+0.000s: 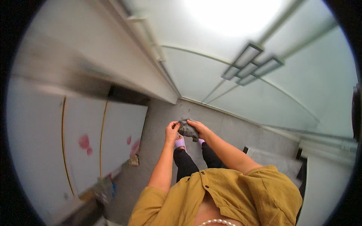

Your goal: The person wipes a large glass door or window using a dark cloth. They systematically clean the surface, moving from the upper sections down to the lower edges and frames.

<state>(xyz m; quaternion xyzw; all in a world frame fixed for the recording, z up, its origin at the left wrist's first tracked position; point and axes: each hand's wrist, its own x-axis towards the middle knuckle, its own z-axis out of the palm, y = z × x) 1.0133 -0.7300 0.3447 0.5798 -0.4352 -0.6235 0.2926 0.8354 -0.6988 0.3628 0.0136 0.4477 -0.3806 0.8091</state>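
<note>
A crumpled grey cloth (187, 130) is held out in front of me at about waist height, above my feet. Pinching its left edge between thumb and fingers is my left hand (172, 130). On the opposite side my right hand (200, 127) grips the cloth, its thumb lying on top. One end of the fabric hangs down near the right hand. Below it, a lilac slipper (180, 142) shows on my left foot, while the right slipper (201, 141) is partly hidden by my hand and the cloth.
Ahead stands a frosted glass partition (203, 73) with dark rectangular frames (251, 64). White cabinet doors (84, 141) with gold strips run along the left; blurred items (106, 188) sit at their base. Grey floor (161, 118) lies underfoot. A pale low object (271, 161) is at right.
</note>
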